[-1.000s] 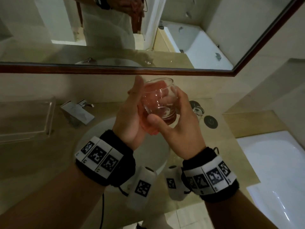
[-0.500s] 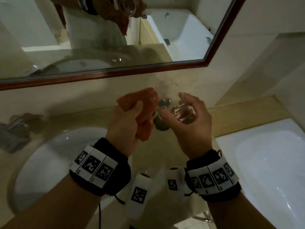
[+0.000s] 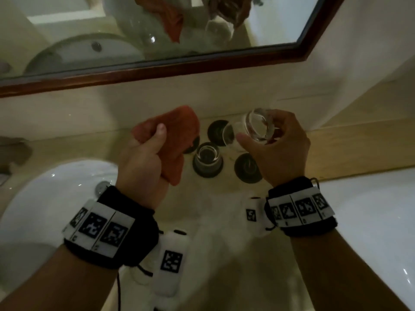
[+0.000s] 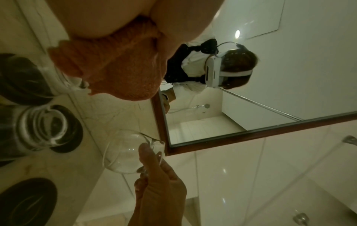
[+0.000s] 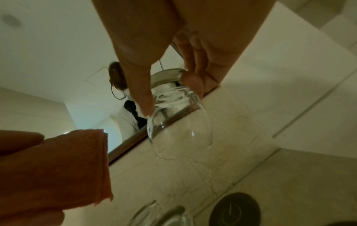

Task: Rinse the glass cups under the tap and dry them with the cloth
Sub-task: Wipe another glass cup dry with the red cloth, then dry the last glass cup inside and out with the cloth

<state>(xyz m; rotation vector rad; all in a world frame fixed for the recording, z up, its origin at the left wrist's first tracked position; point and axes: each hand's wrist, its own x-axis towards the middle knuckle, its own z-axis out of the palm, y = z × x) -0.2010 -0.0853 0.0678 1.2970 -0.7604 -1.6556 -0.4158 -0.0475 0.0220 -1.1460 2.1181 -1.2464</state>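
Dim, warm light throughout; ceiling lamp glares; wide-angle edges bend; head view soft, perhaps motion-blurred.

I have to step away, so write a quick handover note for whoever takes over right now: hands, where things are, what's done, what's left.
Left hand: grips the orange cloth, clear of the glass.
Right hand: holds a glass cup tilted above the counter, near an empty dark coaster.
A second cup stands on a coaster beside it. Sink lies to the left.
Done: cloth is out of the held cup, so it looks wiped.
Left: probably set the held cup on a free coaster; whether the standing one is rinsed and dried cannot be told.
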